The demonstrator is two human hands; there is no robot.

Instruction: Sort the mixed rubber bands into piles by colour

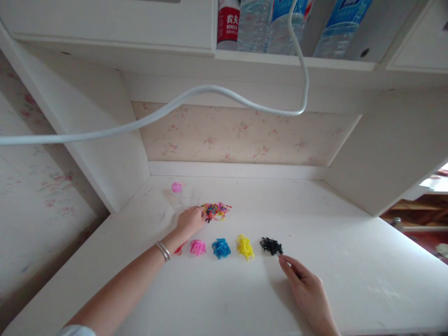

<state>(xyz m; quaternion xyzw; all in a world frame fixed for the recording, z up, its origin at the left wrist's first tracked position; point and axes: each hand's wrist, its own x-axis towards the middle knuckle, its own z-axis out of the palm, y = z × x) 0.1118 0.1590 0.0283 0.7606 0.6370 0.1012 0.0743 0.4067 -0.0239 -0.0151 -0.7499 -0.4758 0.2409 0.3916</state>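
Note:
My left hand [191,221], with a silver bracelet at the wrist, reaches to the left edge of a mixed-colour heap of small rubber bands [217,211]. Its fingers are drawn together there; what they grip is hidden. Closer to me runs a row of single-colour piles: red bands [179,249] partly behind my left wrist, pink bands [198,248], blue bands [221,248], yellow bands [245,247] and black bands [271,246]. My right hand [306,287] pinches thumb and forefinger at the near right edge of the black pile. Anything between those fingertips is too small to name.
A clear container with a pink top [177,187] stands behind my left hand on the white desk [224,294]. A white cable [210,88] hangs across the upper view. Several bottles [254,25] fill an overhead shelf, and white side panels [392,140] flank the desk.

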